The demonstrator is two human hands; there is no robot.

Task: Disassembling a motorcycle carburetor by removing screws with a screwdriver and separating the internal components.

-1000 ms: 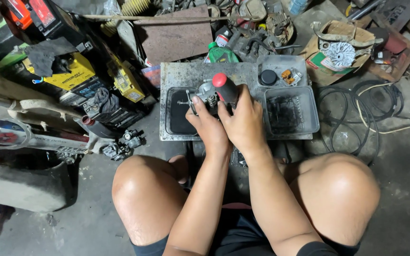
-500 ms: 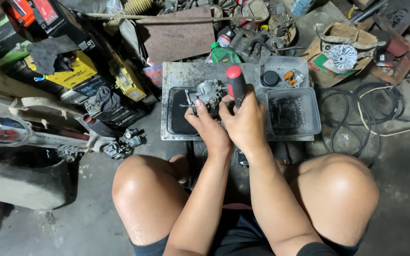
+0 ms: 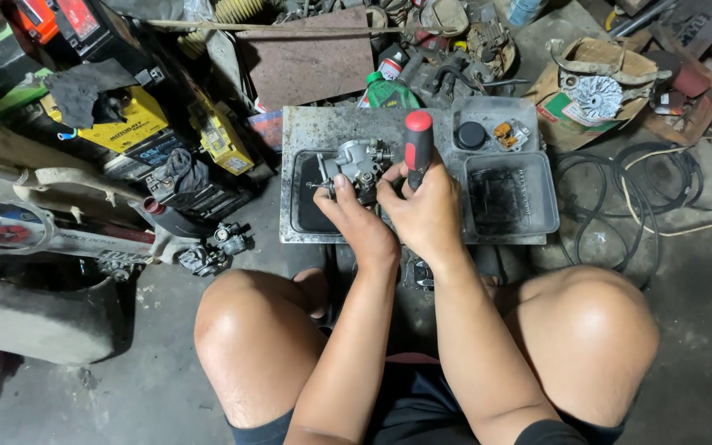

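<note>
1. Carburettor (image 3: 358, 162), a small grey metal casting, sits in the left hand (image 3: 360, 222) just above the dark left well of the grey compartment tray (image 3: 323, 132); the fingers are closed around its lower side.
2. Right hand (image 3: 426, 214) is wrapped tight round a screwdriver (image 3: 418, 148) with a red and black handle, just right of the carburettor.
3. Compared with a second ago, the handle has swung from leaning over the casting to standing nearly upright beside it, and the carburettor has turned to show more of its side.
4. My reading: the tool is being re-seated or turned on a screw low on the body; the tip itself is hidden behind the hands.
5. Right of the carburettor, the tray's small wells hold a black round cap (image 3: 470, 135) and an orange-tinted fitting (image 3: 507, 132).
6. Behind the tray stands a green bottle (image 3: 389, 91); off its right edge a black cable (image 3: 620, 189) coils on the floor.
</note>
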